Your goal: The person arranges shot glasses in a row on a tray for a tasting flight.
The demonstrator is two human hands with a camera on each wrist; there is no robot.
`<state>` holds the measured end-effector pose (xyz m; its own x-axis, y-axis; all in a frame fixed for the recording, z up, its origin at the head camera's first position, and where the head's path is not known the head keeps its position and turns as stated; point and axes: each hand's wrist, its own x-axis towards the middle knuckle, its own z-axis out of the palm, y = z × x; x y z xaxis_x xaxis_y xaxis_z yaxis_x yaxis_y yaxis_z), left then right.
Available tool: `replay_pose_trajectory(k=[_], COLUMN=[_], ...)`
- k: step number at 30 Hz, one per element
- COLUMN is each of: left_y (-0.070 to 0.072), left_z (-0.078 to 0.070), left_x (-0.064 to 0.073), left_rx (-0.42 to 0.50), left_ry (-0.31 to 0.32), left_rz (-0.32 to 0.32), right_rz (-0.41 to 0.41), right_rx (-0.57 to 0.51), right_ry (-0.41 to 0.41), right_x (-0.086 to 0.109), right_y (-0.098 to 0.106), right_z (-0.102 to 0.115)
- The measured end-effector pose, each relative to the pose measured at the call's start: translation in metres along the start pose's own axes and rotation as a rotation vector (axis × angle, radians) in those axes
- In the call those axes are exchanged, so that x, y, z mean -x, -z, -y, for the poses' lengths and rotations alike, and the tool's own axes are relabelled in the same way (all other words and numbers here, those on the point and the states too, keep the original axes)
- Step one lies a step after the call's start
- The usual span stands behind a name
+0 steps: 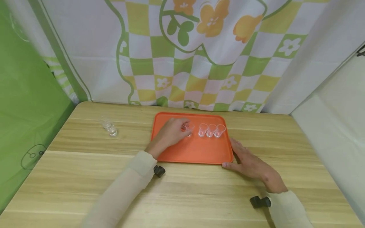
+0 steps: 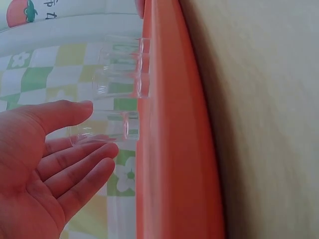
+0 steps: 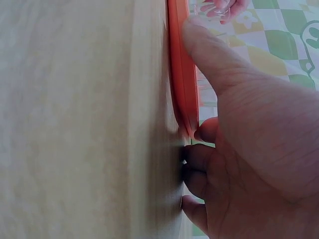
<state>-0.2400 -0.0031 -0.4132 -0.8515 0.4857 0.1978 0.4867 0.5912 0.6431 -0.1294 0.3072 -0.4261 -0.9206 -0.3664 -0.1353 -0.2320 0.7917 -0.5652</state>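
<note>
An orange tray (image 1: 196,153) lies on the wooden table. Near its middle stands a clear plastic cup (image 2: 107,127), with the thumb and fingers of my left hand (image 1: 172,131) loosely spread around it. In the left wrist view, a small gap shows between the thumb tip and that cup. Three more clear cups (image 1: 211,130) stand upright in a row to its right on the tray. My right hand (image 1: 252,163) rests at the tray's front right corner, thumb along the near rim (image 3: 182,74) and fingers beside the right side.
Several clear cups (image 1: 109,128) lie nested together on the table (image 1: 85,174), left of the tray. A checked, flowered curtain (image 1: 196,79) hangs behind the table's back edge. Green fabric (image 1: 25,110) hangs at the left, and a pale wall (image 1: 336,110) stands at the right.
</note>
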Motion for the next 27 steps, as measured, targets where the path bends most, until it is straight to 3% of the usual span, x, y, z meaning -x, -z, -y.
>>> replay_pose_trajectory(k=[12, 27], left_y=[-0.011, -0.015], left_z=[-0.002, -0.005], left_x=[-0.01, -0.013], left_rx=[-0.021, -0.031], left_ry=[0.005, -0.011], left_rz=[0.019, 0.049], right_rz=[0.0, 0.002], right_rx=[0.005, 0.015], right_ry=[-0.004, -0.016], right_x=[-0.001, -0.002], right_y=[0.0, -0.002], right_z=[-0.001, -0.004])
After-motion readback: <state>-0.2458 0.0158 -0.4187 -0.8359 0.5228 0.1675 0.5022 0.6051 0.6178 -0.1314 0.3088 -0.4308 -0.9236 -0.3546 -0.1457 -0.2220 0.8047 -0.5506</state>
